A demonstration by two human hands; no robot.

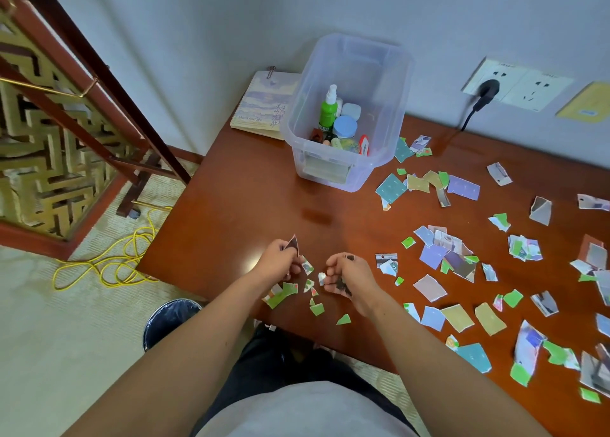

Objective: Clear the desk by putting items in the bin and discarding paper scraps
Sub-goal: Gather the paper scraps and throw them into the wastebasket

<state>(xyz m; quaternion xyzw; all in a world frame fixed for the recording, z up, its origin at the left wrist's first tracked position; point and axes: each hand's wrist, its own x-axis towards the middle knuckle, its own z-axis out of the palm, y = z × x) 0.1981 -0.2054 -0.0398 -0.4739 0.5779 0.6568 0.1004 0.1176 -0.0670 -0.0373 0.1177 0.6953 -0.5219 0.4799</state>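
Left hand (279, 260) and right hand (351, 276) both clutch paper scraps (293, 243); wastebasket (165, 317) sits on the floor down-left of the desk (247, 189) edge, so left's nearer.

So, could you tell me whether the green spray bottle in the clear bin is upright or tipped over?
Upright: the green spray bottle stands in the clear bin, white nozzle on top.
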